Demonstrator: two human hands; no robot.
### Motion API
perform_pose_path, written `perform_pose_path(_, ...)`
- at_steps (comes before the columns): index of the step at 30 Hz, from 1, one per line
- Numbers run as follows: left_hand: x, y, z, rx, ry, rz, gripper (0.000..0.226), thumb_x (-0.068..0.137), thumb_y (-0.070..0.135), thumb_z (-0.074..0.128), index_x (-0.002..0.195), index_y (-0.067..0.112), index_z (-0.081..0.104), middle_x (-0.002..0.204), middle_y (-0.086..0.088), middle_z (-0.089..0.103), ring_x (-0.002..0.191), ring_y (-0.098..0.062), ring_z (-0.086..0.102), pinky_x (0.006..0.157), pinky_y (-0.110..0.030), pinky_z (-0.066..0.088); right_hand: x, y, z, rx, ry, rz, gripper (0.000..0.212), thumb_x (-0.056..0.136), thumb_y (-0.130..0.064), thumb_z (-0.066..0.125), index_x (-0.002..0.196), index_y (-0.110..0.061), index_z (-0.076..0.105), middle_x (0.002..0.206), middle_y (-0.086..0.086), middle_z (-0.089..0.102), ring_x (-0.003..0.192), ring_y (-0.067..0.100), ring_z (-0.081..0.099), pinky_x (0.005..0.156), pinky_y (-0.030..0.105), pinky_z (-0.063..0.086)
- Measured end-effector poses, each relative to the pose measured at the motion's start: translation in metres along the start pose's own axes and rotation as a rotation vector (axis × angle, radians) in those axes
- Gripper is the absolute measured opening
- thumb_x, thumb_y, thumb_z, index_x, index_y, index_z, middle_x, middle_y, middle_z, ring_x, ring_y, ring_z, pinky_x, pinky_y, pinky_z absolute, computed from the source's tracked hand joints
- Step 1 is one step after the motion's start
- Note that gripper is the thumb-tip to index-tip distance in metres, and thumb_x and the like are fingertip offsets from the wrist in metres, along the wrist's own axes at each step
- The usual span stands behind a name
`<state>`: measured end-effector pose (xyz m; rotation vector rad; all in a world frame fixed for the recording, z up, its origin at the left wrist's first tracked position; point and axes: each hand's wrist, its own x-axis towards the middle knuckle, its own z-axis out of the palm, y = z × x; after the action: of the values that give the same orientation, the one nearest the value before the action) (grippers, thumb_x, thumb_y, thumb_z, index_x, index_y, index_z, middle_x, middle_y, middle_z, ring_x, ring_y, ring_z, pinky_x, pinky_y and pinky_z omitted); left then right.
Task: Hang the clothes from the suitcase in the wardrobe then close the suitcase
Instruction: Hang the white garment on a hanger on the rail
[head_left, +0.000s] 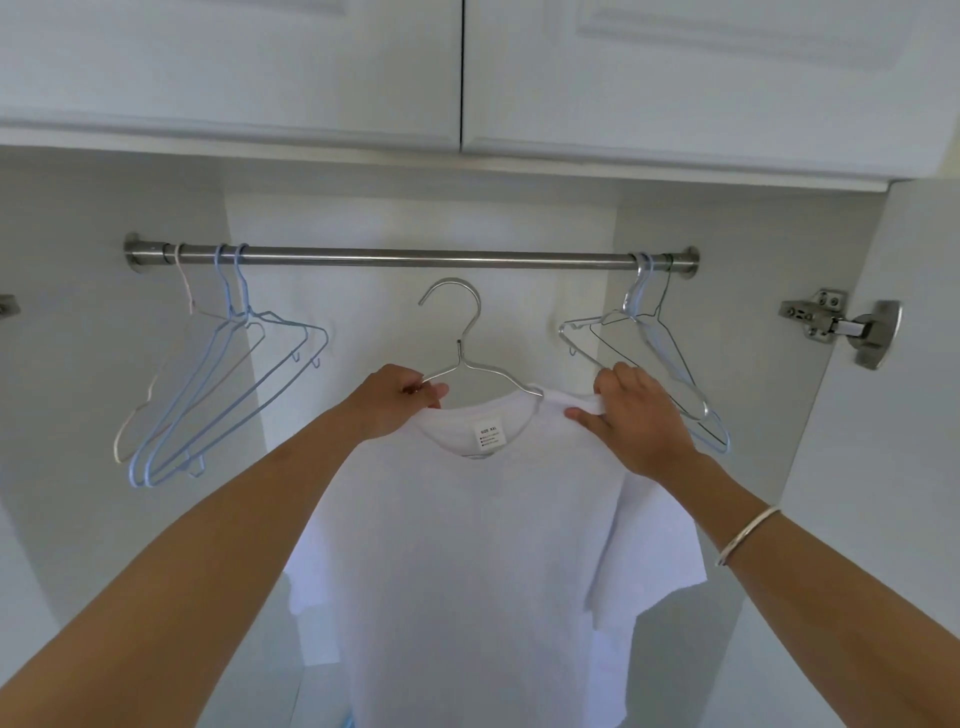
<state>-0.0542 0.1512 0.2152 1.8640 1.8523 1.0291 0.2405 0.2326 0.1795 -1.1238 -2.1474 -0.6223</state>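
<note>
A white T-shirt (483, 561) with a size label at the neck hangs from a silver wire hanger (460, 332). The hanger's hook is in the air just below the steel wardrobe rail (410, 256), not on it. My left hand (400, 397) pinches the hanger's left arm together with the shirt's collar edge. My right hand (631, 415) grips the shirt's right shoulder fabric over the hanger's other end. The suitcase is out of view.
Three empty hangers (218, 384), pale blue and pink, hang at the rail's left end. Empty silver and blue hangers (649, 353) hang at the right end, just behind my right hand. White upper cabinet doors (467, 78) sit above. A door hinge (841, 325) is at the right.
</note>
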Motion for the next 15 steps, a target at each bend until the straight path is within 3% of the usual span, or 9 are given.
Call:
perform_pose_path(2,0.004,0.005,0.001,-0.096,-0.027,0.034,0.029,0.088,0.032,0.066,0.068,0.011,0.067,0.062,0.002,0.041,0.052,-0.008,0.035,0.048,-0.015,0.027,-0.006,0.013,-0.002,-0.073,-0.032,0.023,0.059,0.086,-0.060,0.032,0.082,-0.006,0.055,0.079,0.011,0.054,0.071,0.030,0.053,0.066,0.037,0.046)
perform_pose_path(4,0.007,0.011,0.002,-0.149,-0.051,0.045,0.026,0.088,0.032,0.066,0.077,0.010,0.073,0.068,0.001,0.054,0.055,-0.004,0.043,0.050,-0.012,0.030,-0.012,0.021,-0.008,-0.109,-0.086,0.065,0.064,0.085,-0.063,0.030,0.082,-0.005,0.057,0.081,0.012,0.054,0.074,0.031,0.055,0.069,0.037,0.047)
perform_pose_path(7,0.021,0.013,0.010,-0.207,-0.001,0.034,0.027,0.089,0.037,0.064,0.082,0.014,0.076,0.087,-0.004,0.066,0.074,-0.013,0.049,0.059,-0.021,0.034,-0.013,0.027,-0.023,-0.038,-0.220,0.148,0.054,0.088,-0.064,0.039,0.081,-0.013,0.056,0.090,0.005,0.051,0.088,0.027,0.053,0.078,0.034,0.041)
perform_pose_path(10,0.041,0.017,0.023,-0.180,0.137,0.027,0.027,0.090,0.035,0.063,0.086,0.012,0.076,0.081,-0.007,0.067,0.071,-0.017,0.051,0.057,-0.022,0.036,-0.009,0.027,-0.030,0.209,-0.382,0.303,0.051,0.085,-0.064,0.052,0.061,-0.020,0.039,0.067,-0.006,0.050,0.065,0.016,0.052,0.060,0.028,0.037)
perform_pose_path(13,0.060,0.026,0.036,-0.002,0.210,0.051,0.040,0.095,0.034,0.056,0.071,0.003,0.067,0.057,-0.006,0.046,0.060,-0.024,0.046,0.054,-0.028,0.032,-0.007,0.028,-0.030,0.502,-0.361,0.473,0.058,0.081,-0.064,0.057,0.056,-0.018,0.031,0.052,-0.005,0.038,0.049,0.014,0.040,0.054,0.028,0.032)
perform_pose_path(15,0.072,0.032,0.043,0.133,0.254,0.061,0.038,0.097,0.034,0.050,0.079,0.006,0.067,0.073,-0.009,0.054,0.082,-0.033,0.056,0.066,-0.031,0.039,-0.004,0.032,-0.032,0.486,-0.310,0.518,0.057,0.084,-0.063,0.055,0.055,-0.018,0.036,0.053,-0.004,0.042,0.053,0.015,0.045,0.057,0.029,0.036)
